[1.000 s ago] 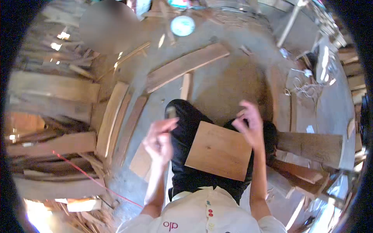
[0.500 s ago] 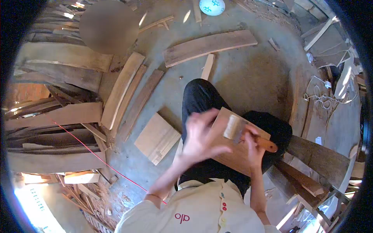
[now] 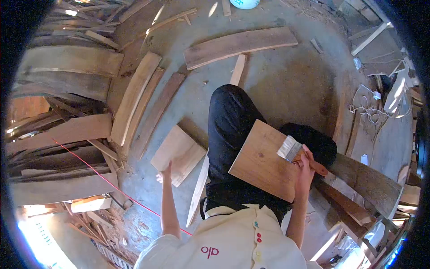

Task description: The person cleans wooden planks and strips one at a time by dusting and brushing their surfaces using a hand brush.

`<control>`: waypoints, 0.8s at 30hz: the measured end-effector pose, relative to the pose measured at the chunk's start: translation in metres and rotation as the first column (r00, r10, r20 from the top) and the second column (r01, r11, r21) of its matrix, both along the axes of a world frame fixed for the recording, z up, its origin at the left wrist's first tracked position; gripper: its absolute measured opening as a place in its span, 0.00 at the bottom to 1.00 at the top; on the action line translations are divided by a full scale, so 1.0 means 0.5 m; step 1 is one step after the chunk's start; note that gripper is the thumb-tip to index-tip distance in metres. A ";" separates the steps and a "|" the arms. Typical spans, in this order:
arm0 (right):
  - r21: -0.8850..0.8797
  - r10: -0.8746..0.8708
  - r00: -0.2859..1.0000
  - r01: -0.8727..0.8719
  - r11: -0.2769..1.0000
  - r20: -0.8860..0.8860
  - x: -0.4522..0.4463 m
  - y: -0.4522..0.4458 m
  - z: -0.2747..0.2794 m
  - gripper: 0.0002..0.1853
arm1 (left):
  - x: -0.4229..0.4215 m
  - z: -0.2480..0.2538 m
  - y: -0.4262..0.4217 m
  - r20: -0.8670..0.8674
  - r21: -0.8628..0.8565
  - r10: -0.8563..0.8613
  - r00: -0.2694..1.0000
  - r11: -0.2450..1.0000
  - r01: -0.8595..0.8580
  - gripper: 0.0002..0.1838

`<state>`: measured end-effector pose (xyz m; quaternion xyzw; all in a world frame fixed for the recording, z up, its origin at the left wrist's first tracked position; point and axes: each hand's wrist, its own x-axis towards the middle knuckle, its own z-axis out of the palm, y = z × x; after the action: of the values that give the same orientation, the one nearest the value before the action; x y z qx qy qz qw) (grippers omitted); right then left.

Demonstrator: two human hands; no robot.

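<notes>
My right hand (image 3: 305, 172) is closed round a flat paintbrush (image 3: 290, 148) with a brown wooden handle, its pale bristles pointing up and left. Beneath the brush, a square brown wooden board (image 3: 262, 157) lies across my lap, tilted. Away to the left, my left hand (image 3: 165, 174) is at the lower left edge of a lighter square wooden board (image 3: 181, 150) on the floor. The thumb lies on top of that board and the other fingers curl at its edge, partly hidden.
Several planks, including a long one (image 3: 242, 47) and a narrow one (image 3: 161, 110), lie on the concrete floor. Timber (image 3: 67, 65) is stacked at the left. A red string (image 3: 112, 180) crosses the lower left. A white cable (image 3: 371, 110) lies coiled at the right.
My left hand has moved from beside the brush down left to the board on the floor. The brush has shifted slightly right, and the board on my lap shows more fully.
</notes>
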<state>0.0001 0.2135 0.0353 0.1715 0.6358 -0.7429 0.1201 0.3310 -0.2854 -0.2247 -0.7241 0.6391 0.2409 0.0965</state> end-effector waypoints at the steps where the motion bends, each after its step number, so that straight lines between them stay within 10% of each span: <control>1: 0.056 0.015 0.999 -0.013 0.998 -0.040 0.003 -0.007 -0.010 0.18 | 0.011 -0.005 0.012 -0.025 0.042 0.044 0.999 0.998 -0.043 0.73; 9: -0.172 -0.073 0.997 0.077 0.982 0.026 -0.005 -0.045 -0.005 0.18 | 0.029 0.119 0.163 -0.077 0.376 0.501 0.862 0.815 -0.440 0.69; 15: -0.110 -0.074 0.996 0.079 0.991 0.048 -0.002 -0.005 -0.022 0.17 | 0.049 0.104 0.127 -0.092 0.671 0.525 0.846 0.661 -0.337 0.68; 21: -0.065 -0.136 0.990 0.138 0.988 0.032 0.001 0.006 -0.009 0.15 | 0.047 0.079 0.100 0.110 0.529 0.628 0.771 0.619 -0.580 0.66; 24: -0.056 -0.097 0.995 0.097 0.994 0.010 -0.001 0.020 -0.034 0.15 | 0.056 0.099 0.122 -0.037 0.606 0.486 0.873 0.706 -0.367 0.64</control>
<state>-0.0002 0.2236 0.0182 0.2016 0.6048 -0.7650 0.0912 0.3588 -0.2246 -0.1751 -0.7606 0.3546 0.5091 0.1911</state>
